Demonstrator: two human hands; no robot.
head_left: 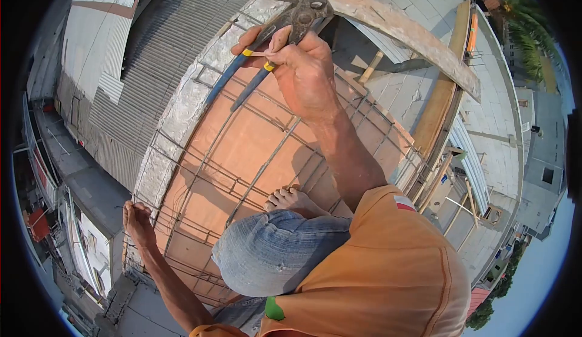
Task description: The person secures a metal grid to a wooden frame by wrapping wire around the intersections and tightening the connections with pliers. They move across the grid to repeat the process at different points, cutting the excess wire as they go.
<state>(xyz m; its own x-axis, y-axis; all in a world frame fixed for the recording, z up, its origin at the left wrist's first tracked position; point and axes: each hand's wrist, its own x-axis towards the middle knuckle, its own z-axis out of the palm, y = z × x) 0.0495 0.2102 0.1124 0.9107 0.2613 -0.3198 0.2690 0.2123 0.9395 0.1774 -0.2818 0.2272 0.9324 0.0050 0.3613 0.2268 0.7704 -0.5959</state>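
My right hand (309, 79), raised over the rebar, is closed around a pair of end-cutting pincers (312, 13). Their worn metal head points up and away, and the two blue handles with yellow bands (233, 73) stick out slightly apart. My left hand (139, 223) is at the far left beside the concrete edge, near the rebar ends. Its fingers are curled together, and what they hold, if anything, is too small to make out. Below both hands a grid of rebar (267, 166) lies above orange-brown formwork panels (245, 137). Thin loose wires (177, 199) hang around the bars near my left hand.
My bare foot (294, 202) rests among the bars. A rough concrete edge (159, 155) borders the formwork, with a corrugated roof (157, 64) beyond it. A long weathered plank (388, 19) crosses the top, and a timber beam (438, 116) runs along the right.
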